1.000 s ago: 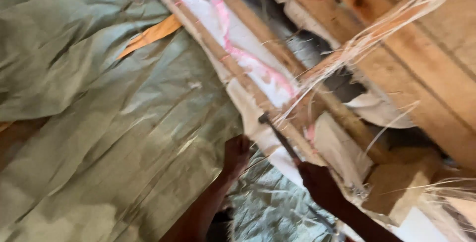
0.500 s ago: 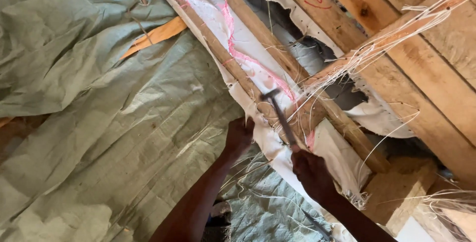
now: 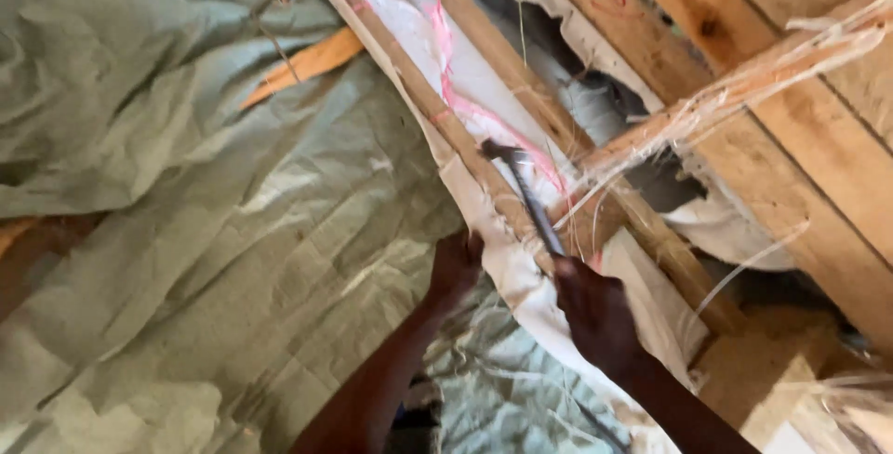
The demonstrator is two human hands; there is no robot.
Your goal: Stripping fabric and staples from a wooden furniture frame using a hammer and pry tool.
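1. Head view: the hammer (image 3: 526,195) sits just right of centre, its dark metal head at about 11 o'clock from the handle and resting against a long wooden batten (image 3: 437,110).
2. The right hand (image 3: 595,314) is wrapped tight round the lower end of the handle, at roughly 5 o'clock from the head; the low hold seems to give reach and swing.
3. The left hand (image 3: 456,263) lies at 9 o'clock from the right hand, fingers curled over the edge of the white woven sheet (image 3: 521,273), apparently pinching it taut against the batten so it lies flat under the hammer.
4. That white sheet, streaked with pink, runs along the batten toward 12 o'clock.
5. A crumpled green woven sheet (image 3: 186,231) fills the whole 9 o'clock side, draped over something unseen.
6. Wooden beams (image 3: 744,110) cross at 2 o'clock, with frayed pale fibres (image 3: 744,91) hanging off one of them.
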